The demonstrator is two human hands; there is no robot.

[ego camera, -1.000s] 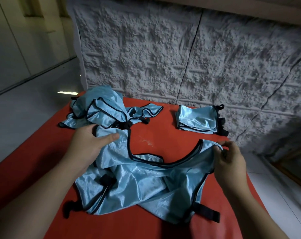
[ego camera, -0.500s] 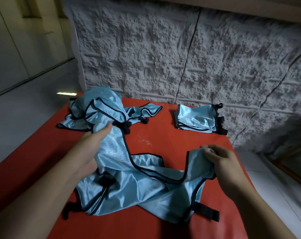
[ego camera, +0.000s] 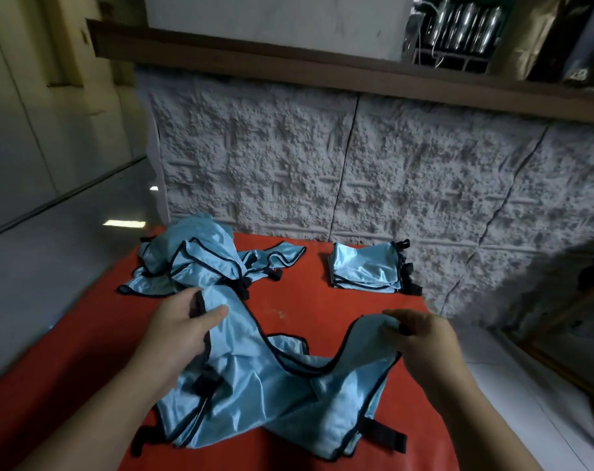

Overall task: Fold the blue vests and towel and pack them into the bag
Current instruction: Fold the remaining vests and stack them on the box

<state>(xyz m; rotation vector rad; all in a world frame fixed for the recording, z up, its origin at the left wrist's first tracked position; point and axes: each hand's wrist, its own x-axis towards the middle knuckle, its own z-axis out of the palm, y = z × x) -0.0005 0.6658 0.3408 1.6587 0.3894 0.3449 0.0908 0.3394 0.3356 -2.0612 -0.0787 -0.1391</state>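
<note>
Spread blue vest [ego camera: 272,399] lying crumpled on the red counter [ego camera: 68,368], nearest the viewer. Left hand [ego camera: 176,331] gripping its left shoulder strap, thumb on top, fingers curled under the black-trimmed edge. Right hand [ego camera: 421,338] pinching the right shoulder strap, raised a little off the counter. Beyond the vest, to the left, a loose heap of vests [ego camera: 200,263]; beyond it to the right, a folded stack [ego camera: 363,268] by the textured wall [ego camera: 356,171].
</note>
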